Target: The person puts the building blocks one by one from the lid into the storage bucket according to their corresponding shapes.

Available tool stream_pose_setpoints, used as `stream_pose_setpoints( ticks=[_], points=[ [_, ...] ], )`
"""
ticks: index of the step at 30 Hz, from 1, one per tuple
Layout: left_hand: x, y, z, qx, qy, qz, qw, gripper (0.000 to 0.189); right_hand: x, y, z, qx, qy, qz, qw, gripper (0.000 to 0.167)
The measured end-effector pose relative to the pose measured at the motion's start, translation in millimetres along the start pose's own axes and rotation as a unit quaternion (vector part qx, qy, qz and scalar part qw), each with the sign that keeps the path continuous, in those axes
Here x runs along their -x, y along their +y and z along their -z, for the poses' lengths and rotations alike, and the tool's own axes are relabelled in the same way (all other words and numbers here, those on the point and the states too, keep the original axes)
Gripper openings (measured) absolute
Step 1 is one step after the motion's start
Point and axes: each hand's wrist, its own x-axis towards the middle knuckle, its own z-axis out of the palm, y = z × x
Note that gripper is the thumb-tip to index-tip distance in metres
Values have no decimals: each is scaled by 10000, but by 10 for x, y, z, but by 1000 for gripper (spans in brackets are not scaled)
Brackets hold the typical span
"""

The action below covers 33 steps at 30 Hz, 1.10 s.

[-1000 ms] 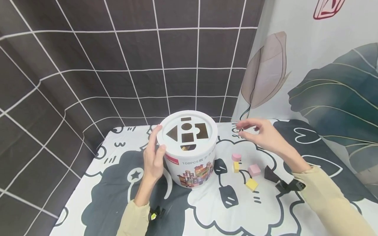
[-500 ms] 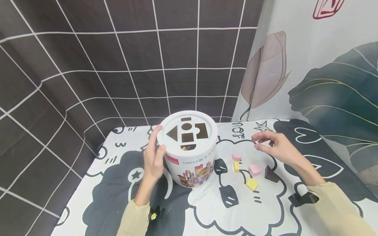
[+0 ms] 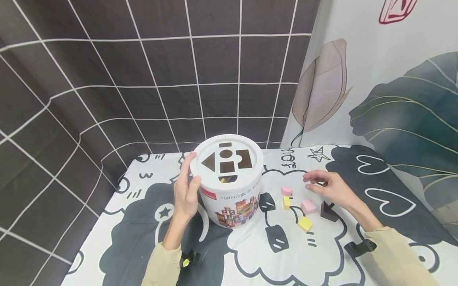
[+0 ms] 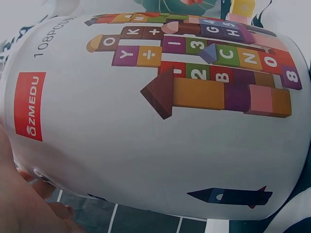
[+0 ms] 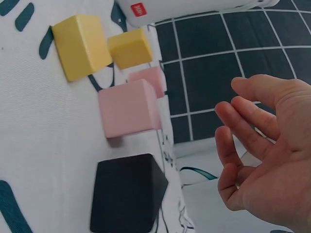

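Dark grey cloth (image 3: 161, 63) with a white grid hangs at the back, and a pale leaf-print sheet (image 3: 372, 67) takes over on the right. Worktop (image 3: 257, 256) has a black-and-white cartoon cover (image 3: 129, 238) on it: sheep-looking doodles, hearts, a star.

So the main thing is a white bucket (image 3: 229, 191), standing upright around the middle of the worktop. Its white lid (image 3: 234, 157) is on and has cutouts: triangle, circle, a few boxy ones, and something yellowish shows through the nearest slot. Left wrist view is basically all bucket wall, with printed letter and number blocks plus a red label (image 4: 30, 107).

Left hand (image 3: 186, 198) is holding the bucket by its left side, thumb toward the front and fingers farther back along the rim. Right hand (image 3: 330, 186) is free, up near the blocks, fingers loosely bent with a small gap to the thumb.

Five loose blocks sit right of the bucket: a pink one (image 3: 286, 191) farthest back, a small yellow one (image 3: 286, 202) just beside it, a second pink block (image 3: 308, 206), another yellow block (image 3: 305, 224) nearest the front, and a dark wedge (image 3: 328, 212) closest to the right sleeve (image 3: 397, 254).
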Motion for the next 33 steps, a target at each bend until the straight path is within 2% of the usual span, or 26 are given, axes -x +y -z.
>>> stream_pose_setpoints(
  ticks=[24, 33],
  points=[
    [-2, 1, 2, 40, 4, 6, 10000, 60, -133, 14, -249, -16, -259, 121, 9996, 27],
    [3, 4, 2, 36, -14, 42, 10000, 60, -153, 48, -321, -105, -482, 217, 9985, 28]
  ],
)
